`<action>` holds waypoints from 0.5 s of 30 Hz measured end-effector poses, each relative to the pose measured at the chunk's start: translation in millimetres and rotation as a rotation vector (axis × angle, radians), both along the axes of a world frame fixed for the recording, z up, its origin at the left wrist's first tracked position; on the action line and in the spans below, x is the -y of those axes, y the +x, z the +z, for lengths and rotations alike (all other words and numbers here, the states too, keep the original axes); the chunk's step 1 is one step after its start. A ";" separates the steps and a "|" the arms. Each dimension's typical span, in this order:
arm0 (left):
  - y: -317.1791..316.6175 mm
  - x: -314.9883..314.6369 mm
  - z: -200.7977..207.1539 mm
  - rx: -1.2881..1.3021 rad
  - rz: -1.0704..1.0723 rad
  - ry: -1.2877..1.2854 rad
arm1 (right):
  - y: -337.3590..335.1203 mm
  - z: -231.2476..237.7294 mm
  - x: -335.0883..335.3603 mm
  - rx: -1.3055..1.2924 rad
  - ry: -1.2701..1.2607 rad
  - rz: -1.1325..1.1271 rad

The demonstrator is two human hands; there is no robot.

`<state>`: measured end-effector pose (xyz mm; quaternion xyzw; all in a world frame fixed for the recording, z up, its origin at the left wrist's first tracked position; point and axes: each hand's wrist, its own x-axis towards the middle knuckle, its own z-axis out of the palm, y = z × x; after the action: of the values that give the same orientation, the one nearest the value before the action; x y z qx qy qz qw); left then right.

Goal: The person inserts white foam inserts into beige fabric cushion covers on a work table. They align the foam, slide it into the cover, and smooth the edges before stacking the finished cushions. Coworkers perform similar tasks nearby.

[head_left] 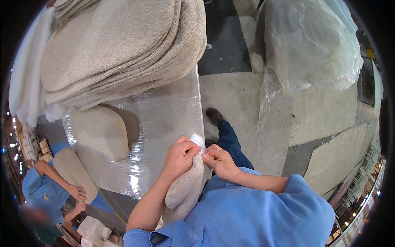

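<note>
My left hand pinches the edge of a beige woven cushion cover at the table's right edge. A white tuft of stuffing sticks out at its upper end, between my fingers. My right hand is closed on the same end from the other side, fingertips pinched close to the white tuft. The lower part of the cover hangs down against my body, partly hidden by my left forearm.
A stack of beige cushions fills the far left of the plastic-covered table. One single cushion lies nearer. At lower left a co-worker in blue handles another cushion. A plastic-wrapped bundle stands on the right.
</note>
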<state>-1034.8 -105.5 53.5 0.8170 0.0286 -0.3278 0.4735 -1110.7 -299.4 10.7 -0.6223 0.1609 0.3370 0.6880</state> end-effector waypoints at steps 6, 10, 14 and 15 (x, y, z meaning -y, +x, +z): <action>3.5 -11.5 -34.6 -0.113 0.003 -0.039 | 3.3 -23.1 -4.8 0.005 -0.007 0.024; 4.0 -16.4 -53.1 -0.151 0.023 -0.040 | 4.8 -39.3 -9.0 -0.066 -0.018 0.064; 0.9 -20.2 -72.5 -0.158 0.044 -0.047 | 0.6 -57.2 -13.9 -0.190 0.093 0.007; 0.3 -20.6 -75.3 -0.156 0.049 -0.050 | -0.5 -60.4 -13.9 -0.269 0.134 -0.004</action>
<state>-1034.5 -84.9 -21.8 0.7759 0.0772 -0.3792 0.4982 -1111.1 -285.5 -49.7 -0.5237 0.2299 0.4257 0.7012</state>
